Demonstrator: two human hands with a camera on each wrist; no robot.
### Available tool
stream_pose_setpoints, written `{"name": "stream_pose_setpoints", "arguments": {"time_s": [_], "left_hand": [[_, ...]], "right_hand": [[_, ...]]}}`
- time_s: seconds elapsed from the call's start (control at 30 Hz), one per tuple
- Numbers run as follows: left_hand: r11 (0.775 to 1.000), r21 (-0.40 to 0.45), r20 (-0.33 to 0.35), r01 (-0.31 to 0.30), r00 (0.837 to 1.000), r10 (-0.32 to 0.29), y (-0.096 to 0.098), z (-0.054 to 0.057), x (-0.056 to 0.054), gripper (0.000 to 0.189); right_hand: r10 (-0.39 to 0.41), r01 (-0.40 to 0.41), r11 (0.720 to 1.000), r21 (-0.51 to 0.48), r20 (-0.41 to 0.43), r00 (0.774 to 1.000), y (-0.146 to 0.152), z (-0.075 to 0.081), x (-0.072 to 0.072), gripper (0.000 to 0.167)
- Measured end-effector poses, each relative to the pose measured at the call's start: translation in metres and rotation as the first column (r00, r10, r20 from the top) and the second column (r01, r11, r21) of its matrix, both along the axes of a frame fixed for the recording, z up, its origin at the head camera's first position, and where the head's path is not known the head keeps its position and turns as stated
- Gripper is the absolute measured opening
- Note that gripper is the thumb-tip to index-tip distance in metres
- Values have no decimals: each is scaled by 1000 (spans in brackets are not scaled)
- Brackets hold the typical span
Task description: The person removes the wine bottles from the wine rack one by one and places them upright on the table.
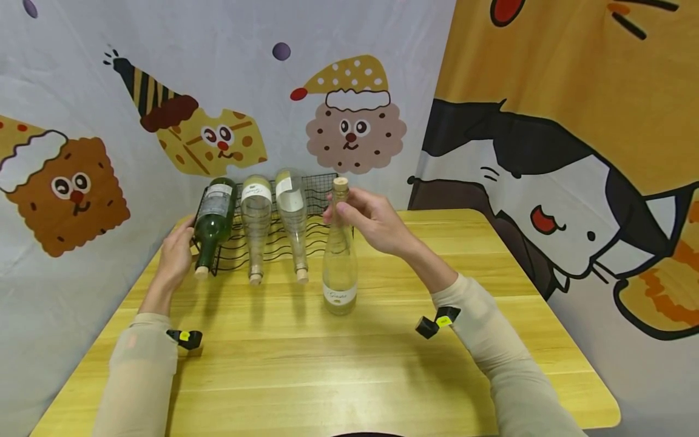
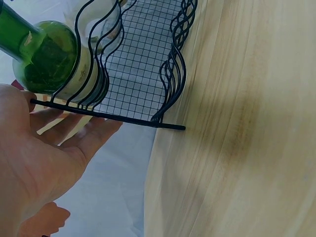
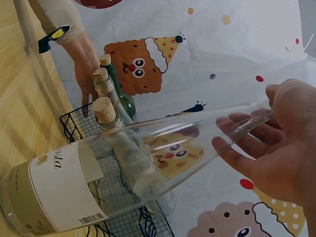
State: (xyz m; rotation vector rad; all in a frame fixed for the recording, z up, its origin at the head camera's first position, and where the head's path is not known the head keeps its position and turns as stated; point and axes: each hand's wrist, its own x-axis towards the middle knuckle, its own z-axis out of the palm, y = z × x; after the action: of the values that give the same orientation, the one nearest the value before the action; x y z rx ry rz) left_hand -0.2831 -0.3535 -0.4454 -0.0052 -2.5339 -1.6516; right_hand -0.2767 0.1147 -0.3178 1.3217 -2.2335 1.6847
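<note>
My right hand (image 1: 377, 220) grips a clear glass bottle (image 1: 340, 267) by its corked neck, thumb on one side and fingers on the other. That bottle is upright in front of the rack's right part, its white label low near the base. At the rack's left end, my left hand (image 1: 176, 252) touches the side bar of the black wire wine rack (image 2: 108, 116) with outstretched fingers. A green bottle (image 1: 215, 212) lies in the rack beside that hand. Two clear bottles (image 1: 256, 209) lie to its right, corks facing me.
The wooden table (image 1: 284, 370) carries the rack near its back edge. Behind it hangs a pale cloth (image 1: 218, 36) with cartoon prints, and another printed cloth (image 1: 524, 67) hangs at the right. The rack's right part (image 1: 319, 230) shows wavy wires and mesh.
</note>
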Motion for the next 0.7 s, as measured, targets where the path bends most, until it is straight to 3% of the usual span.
{"name": "stream_pose_setpoints", "arguments": {"time_s": [0.7], "left_hand": [[1000, 5, 9, 12, 1000, -12, 0, 1, 2, 68]], "right_hand": [[-69, 63, 994, -94, -66, 995, -4, 5, 7, 25]]}}
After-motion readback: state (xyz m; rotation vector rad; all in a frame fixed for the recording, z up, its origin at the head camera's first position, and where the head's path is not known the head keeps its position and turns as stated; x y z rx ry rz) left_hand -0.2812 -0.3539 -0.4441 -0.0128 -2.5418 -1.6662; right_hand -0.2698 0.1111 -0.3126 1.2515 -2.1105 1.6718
